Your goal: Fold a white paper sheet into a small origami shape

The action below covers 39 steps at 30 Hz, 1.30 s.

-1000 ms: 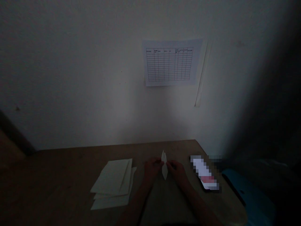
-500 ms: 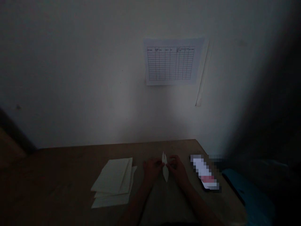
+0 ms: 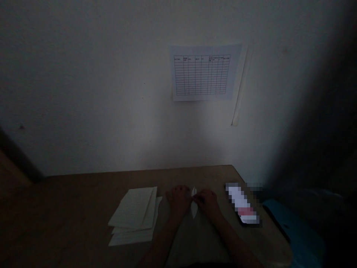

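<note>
A small folded piece of white paper [image 3: 194,212], narrow and pointed at both ends, is between my two hands over the table. From its left side my left hand [image 3: 179,199] grips its middle edge, with the thumb side against the paper and the other fingers curled. My right hand [image 3: 208,201] pinches the same middle part from the right, fingers bent. The fingers cover the centre of the paper, and the dim light blurs its fold lines.
Left of my hands lies a stack of lined paper sheets [image 3: 134,208] on the wooden table [image 3: 78,208]. A phone [image 3: 242,204], partly pixelated, rests near the right edge. Beyond it is a blue chair [image 3: 295,227]. A printed table sheet [image 3: 203,74] hangs on the wall.
My hands and the folded paper have shifted slightly lower and to the left. The paper's upper tips, spread apart before, now look closer together. My right fingers have curled in more.
</note>
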Each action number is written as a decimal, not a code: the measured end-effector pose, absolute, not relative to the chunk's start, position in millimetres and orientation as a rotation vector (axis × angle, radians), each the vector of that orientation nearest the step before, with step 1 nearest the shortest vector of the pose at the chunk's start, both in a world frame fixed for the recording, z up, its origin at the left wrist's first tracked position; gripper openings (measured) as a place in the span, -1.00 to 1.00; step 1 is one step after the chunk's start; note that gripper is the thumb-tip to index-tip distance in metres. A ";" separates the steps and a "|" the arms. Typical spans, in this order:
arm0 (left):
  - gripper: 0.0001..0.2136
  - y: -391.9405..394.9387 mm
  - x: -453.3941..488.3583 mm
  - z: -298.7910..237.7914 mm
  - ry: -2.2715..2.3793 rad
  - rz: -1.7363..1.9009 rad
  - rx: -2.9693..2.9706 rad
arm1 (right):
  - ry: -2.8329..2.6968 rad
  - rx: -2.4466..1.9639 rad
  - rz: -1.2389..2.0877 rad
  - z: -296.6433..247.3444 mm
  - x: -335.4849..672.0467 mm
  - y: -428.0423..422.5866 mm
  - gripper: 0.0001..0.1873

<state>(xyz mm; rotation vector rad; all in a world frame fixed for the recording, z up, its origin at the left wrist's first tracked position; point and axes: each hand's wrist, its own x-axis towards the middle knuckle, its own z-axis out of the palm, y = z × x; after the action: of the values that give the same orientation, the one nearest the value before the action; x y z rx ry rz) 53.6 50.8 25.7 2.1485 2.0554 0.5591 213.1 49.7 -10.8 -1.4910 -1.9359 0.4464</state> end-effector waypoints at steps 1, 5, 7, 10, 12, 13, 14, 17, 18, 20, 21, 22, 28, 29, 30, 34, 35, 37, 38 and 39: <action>-0.75 50.7 53.0 25.6 2.028 0.566 2.169 | -1.941 -1.504 0.425 -10.0 212.8 49.6 -0.83; -0.81 51.3 48.3 27.5 1.904 0.560 2.265 | -1.951 -1.503 0.400 -7.7 213.2 49.2 -0.77; -0.80 53.3 45.1 28.5 1.886 0.536 2.283 | -1.956 -1.484 0.382 -7.4 213.5 49.3 -0.74; -0.81 57.9 40.1 28.5 1.866 0.497 2.290 | -1.965 -1.484 0.350 -7.8 213.3 49.6 -0.74; -0.83 60.9 37.2 27.7 1.839 0.485 2.284 | -1.972 -1.507 0.345 -8.0 212.6 49.7 -0.75; -0.84 62.2 36.1 27.3 1.825 0.489 2.281 | -1.975 -1.518 0.345 -7.8 212.2 49.7 -0.75; -0.85 63.3 35.3 27.1 1.814 0.492 2.278 | -1.975 -1.526 0.340 -7.4 211.8 49.6 -0.76; -0.85 65.4 35.5 27.9 1.811 0.495 2.283 | -1.976 -1.544 0.321 -4.5 210.5 49.3 -0.78; -0.84 65.8 36.1 28.5 1.824 0.490 2.282 | -1.976 -1.558 0.316 -3.2 210.2 49.3 -0.79; -0.85 66.7 37.4 29.8 1.842 0.477 2.278 | -1.986 -1.586 0.306 -0.6 209.7 49.5 -0.80; -0.85 67.1 37.8 30.3 1.840 0.472 2.278 | -1.994 -1.592 0.298 0.4 209.7 49.6 -0.81; -0.86 67.4 38.0 30.6 1.829 0.465 2.282 | -2.001 -1.593 0.286 1.1 209.8 49.7 -0.81; -0.84 66.8 36.7 32.1 1.789 0.400 2.323 | -2.021 -1.571 0.255 -2.3 212.2 49.7 -0.79; -0.83 66.3 36.3 33.0 1.788 0.378 2.329 | -2.029 -1.560 0.263 -3.6 212.8 49.6 -0.78; -0.82 65.7 35.6 34.0 1.786 0.349 2.334 | -2.037 -1.549 0.272 -4.7 213.4 49.4 -0.76; -0.75 63.8 30.8 36.3 1.754 0.241 2.334 | -2.062 -1.509 0.293 -6.2 215.7 47.3 -0.71; -0.73 63.6 29.3 36.3 1.740 0.221 2.334 | -2.069 -1.499 0.295 -5.6 216.2 46.5 -0.69; -0.69 63.2 26.6 35.9 1.723 0.191 2.342 | -2.091 -1.481 0.309 -3.8 217.3 44.6 -0.63; -0.67 63.0 25.4 35.7 1.719 0.177 2.350 | -2.104 -1.474 0.319 -2.8 217.9 43.6 -0.60; -0.65 62.7 24.3 35.6 1.717 0.169 2.361 | -2.112 -1.473 0.330 -1.6 218.5 42.6 -0.57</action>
<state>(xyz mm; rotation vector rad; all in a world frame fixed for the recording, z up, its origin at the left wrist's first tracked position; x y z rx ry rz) 24.3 62.7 35.6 2.3615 1.7170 0.1689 218.5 42.6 -1.6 -1.4725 -2.1115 0.3297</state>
